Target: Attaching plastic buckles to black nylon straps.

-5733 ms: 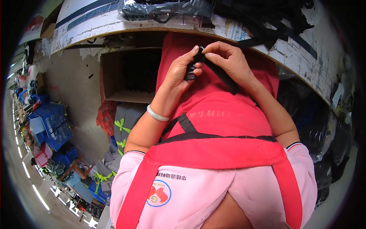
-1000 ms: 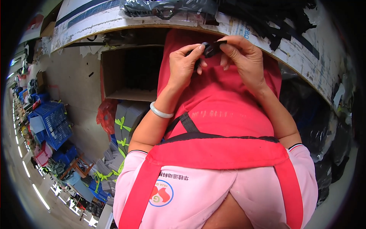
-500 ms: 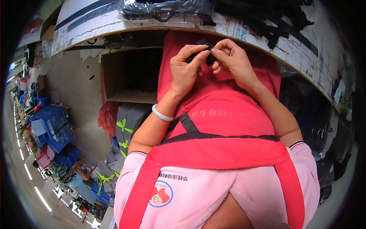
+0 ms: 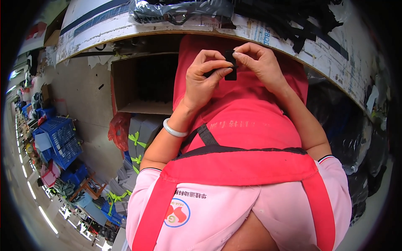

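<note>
A short, flat black strip (image 4: 230, 76) hangs upright between my hands, over the red apron (image 4: 255, 113) on my lap. My left hand (image 4: 202, 81), a white bangle on its wrist, pinches the strip's left side between thumb and fingers. More black material shows under the left fingers, but its shape is partly hidden. At the strip's upper right corner, my right hand (image 4: 265, 69) is closed in a pinch, thumb against forefinger. I cannot make out whether the strip is fabric or hook-and-loop tape.
Just beyond my hands runs the worn white table edge (image 4: 167, 29), bearing a plastic-wrapped black bundle (image 4: 180, 11) and loose black strips (image 4: 293, 25). An open cardboard box (image 4: 142, 108) stands below at left, beside a red plastic bag (image 4: 118, 131). Blue crates (image 4: 63, 140) stand farther left.
The strip has turned from being bunched in my fingers to hanging flat and upright. My right fingers have shifted up to its top corner, while the left hand has moved slightly down.
</note>
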A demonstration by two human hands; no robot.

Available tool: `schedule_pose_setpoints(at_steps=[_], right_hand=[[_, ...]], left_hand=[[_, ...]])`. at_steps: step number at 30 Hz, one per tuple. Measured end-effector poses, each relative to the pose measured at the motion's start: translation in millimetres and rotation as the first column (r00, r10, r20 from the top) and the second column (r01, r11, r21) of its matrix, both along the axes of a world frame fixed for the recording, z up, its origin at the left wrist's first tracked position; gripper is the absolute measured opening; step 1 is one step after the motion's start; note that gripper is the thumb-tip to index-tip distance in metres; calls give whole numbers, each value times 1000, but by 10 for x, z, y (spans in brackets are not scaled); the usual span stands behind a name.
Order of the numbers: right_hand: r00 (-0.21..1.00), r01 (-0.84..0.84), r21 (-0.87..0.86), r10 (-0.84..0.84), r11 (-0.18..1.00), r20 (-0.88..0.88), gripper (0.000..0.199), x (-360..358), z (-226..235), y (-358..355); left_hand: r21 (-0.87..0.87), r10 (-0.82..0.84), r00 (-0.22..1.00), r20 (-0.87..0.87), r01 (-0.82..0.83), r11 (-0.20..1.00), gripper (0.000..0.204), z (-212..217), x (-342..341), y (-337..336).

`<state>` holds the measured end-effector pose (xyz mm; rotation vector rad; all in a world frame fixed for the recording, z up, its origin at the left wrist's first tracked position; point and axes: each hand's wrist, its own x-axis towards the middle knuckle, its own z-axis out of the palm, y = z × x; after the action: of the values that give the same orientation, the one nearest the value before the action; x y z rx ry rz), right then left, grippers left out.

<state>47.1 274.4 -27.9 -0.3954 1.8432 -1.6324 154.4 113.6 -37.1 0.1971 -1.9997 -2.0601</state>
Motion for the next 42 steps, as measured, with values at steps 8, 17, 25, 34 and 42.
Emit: schedule_pose_setpoints(at_steps=[8,17,25,34,42], right_hand=[[995,96,-129,-92,987,40,18,18,-312,-12],[821,80,184,40,980,-569,15,-202,280,480],[547,297,504,288,811,-786,32,-583,176,1282],[665,312,58,-175,948,-727,19,-275,193,1089],[993,-96,117,87,989,75,20,5,615,350]], left_hand=[[166,-103,962,254,62,984,13,216,115,-20],[-295,467,770,435,-368,882,22,97,960,-1315],[475,205,879,431,-414,776,42,-152,527,-903],[484,-330,914,236,184,856,57,261,-183,158],[365,-365,924,114,303,880,73,263,-229,268]])
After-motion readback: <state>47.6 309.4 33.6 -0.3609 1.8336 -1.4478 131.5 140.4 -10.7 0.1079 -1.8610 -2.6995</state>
